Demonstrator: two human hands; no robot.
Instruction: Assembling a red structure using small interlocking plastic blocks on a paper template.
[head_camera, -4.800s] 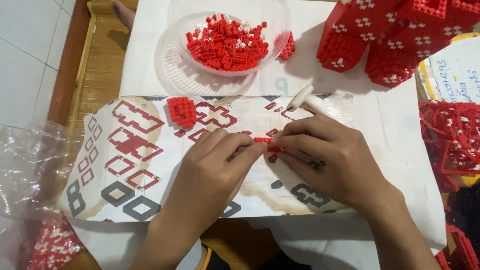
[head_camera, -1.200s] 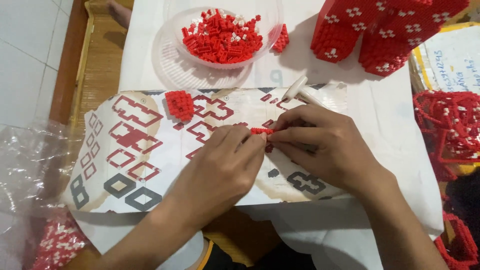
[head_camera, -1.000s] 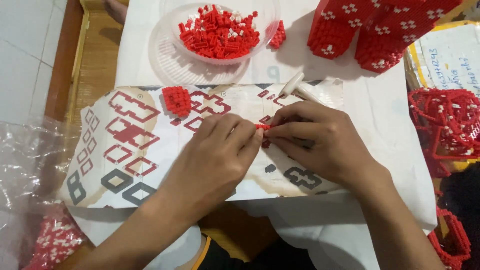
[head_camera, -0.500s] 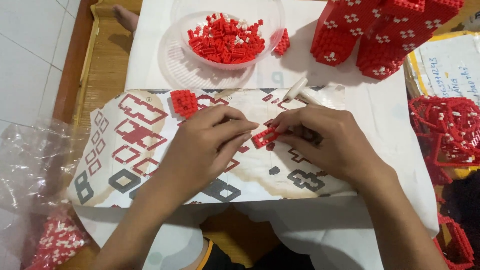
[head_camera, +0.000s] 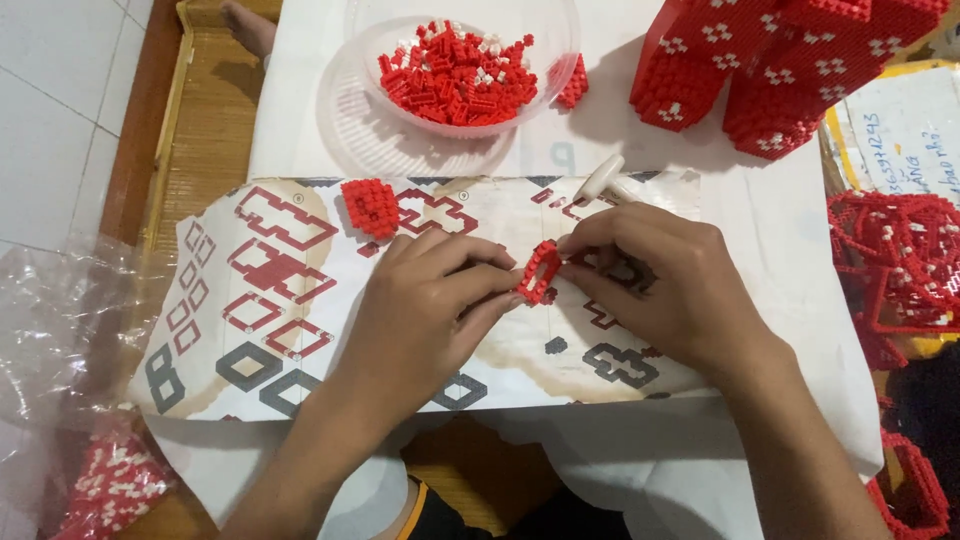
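Both hands pinch a small red frame of tiny bricks (head_camera: 540, 272) above a printed instruction sheet (head_camera: 270, 300). My left hand (head_camera: 425, 310) grips its lower left side with thumb and fingers. My right hand (head_camera: 670, 285) holds its upper right end from the other side. A small red brick block (head_camera: 371, 207) lies on the sheet, just beyond my left hand. A white plastic tool (head_camera: 598, 179) lies just beyond my right hand.
A clear bowl (head_camera: 560, 60) of loose red and white bricks stands at the back. A large red brick model (head_camera: 780, 70) sits back right. Red frame pieces (head_camera: 890, 270) are piled at the right. Clear plastic wrap (head_camera: 60, 330) and a bag of bricks (head_camera: 115, 480) lie at the left.
The small red frame has tilted up between my fingertips, its opening now showing. My hands have stayed over the sheet with only small shifts.
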